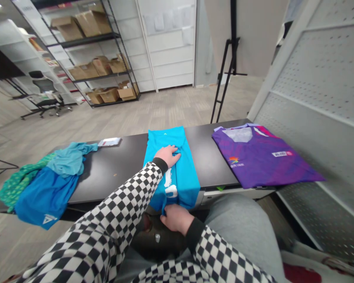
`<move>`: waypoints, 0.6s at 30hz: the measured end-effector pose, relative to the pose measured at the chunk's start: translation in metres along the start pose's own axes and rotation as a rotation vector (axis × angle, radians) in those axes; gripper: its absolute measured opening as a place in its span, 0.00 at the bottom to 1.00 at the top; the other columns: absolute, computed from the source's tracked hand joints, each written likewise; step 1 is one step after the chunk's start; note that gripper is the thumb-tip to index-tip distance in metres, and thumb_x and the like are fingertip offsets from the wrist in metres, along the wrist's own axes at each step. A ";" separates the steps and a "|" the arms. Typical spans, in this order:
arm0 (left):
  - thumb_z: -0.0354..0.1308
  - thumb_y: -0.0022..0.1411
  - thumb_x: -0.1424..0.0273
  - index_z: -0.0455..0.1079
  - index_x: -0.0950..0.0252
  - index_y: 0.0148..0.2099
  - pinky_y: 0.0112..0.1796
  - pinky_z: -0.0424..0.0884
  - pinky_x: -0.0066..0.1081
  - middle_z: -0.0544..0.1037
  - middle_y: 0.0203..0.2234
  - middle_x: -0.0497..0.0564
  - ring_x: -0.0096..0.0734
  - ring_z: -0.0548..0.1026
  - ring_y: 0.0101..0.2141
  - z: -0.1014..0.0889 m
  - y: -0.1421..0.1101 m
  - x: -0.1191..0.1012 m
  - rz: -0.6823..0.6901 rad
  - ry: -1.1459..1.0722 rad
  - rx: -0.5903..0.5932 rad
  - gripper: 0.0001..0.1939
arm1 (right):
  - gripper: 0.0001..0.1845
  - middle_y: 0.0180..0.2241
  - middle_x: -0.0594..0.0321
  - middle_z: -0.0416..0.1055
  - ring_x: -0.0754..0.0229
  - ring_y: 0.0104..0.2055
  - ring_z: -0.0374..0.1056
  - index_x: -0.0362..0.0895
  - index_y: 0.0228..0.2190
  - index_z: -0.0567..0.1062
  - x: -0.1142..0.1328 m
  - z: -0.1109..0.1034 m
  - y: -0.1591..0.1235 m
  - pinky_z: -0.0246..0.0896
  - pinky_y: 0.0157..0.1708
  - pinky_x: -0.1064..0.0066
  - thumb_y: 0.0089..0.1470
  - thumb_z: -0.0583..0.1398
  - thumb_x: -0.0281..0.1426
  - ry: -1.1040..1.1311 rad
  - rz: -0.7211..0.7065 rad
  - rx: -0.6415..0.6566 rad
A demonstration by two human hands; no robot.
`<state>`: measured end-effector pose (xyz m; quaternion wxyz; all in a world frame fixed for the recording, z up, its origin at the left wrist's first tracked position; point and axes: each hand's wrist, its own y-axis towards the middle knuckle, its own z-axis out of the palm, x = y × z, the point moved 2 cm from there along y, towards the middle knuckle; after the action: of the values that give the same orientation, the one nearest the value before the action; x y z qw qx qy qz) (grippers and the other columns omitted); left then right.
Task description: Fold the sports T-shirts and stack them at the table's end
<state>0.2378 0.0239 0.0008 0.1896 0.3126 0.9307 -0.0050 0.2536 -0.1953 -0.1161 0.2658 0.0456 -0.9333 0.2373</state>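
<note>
Bright-blue shirt (184,173) is lying folded on the desk (206,165) in the head view. Left hand (167,155) is resting palm-down on it, arm outstretched, grip unclear; right hand (177,218) is pinching its near edge between fingers (164,220). Cardboard boxes (102,65) are standing on the rack (91,39), contents indistinct.

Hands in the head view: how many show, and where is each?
2: the left hand lies on top of the bright-blue garment, and the right hand pinches that garment's near edge.
</note>
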 end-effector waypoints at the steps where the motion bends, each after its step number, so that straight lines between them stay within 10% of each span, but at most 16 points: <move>1: 0.66 0.74 0.54 0.84 0.56 0.66 0.72 0.67 0.49 0.78 0.70 0.55 0.56 0.72 0.72 0.002 -0.004 0.001 0.022 0.012 0.012 0.24 | 0.25 0.52 0.39 0.85 0.37 0.55 0.83 0.39 0.53 0.87 0.000 -0.001 -0.001 0.78 0.54 0.54 0.69 0.61 0.43 -0.001 0.001 0.000; 7: 0.49 0.82 0.49 0.88 0.58 0.56 0.63 0.76 0.43 0.89 0.55 0.56 0.51 0.84 0.58 -0.032 -0.005 0.035 -0.064 -0.003 -0.162 0.29 | 0.26 0.54 0.38 0.84 0.36 0.56 0.83 0.38 0.55 0.86 0.001 -0.002 -0.008 0.78 0.54 0.52 0.70 0.60 0.43 -0.012 -0.016 0.010; 12: 0.50 0.80 0.57 0.70 0.59 0.78 0.74 0.63 0.48 0.68 0.77 0.57 0.53 0.66 0.76 -0.052 0.013 0.108 -0.270 0.124 -0.043 0.31 | 0.26 0.54 0.39 0.84 0.37 0.57 0.82 0.38 0.55 0.86 0.003 -0.001 -0.006 0.77 0.55 0.54 0.71 0.60 0.43 -0.023 -0.023 0.009; 18: 0.49 0.80 0.50 0.56 0.58 0.85 0.75 0.52 0.66 0.59 0.81 0.59 0.65 0.53 0.80 -0.045 0.008 0.165 -0.380 0.155 -0.022 0.40 | 0.33 0.48 0.35 0.86 0.34 0.52 0.84 0.36 0.50 0.87 -0.002 -0.002 0.002 0.78 0.51 0.52 0.76 0.54 0.50 0.043 0.151 -0.117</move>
<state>0.1060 0.1313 -0.0151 0.1164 0.1288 0.9848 -0.0066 0.2559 -0.1929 -0.1159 0.2691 -0.0454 -0.9404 0.2028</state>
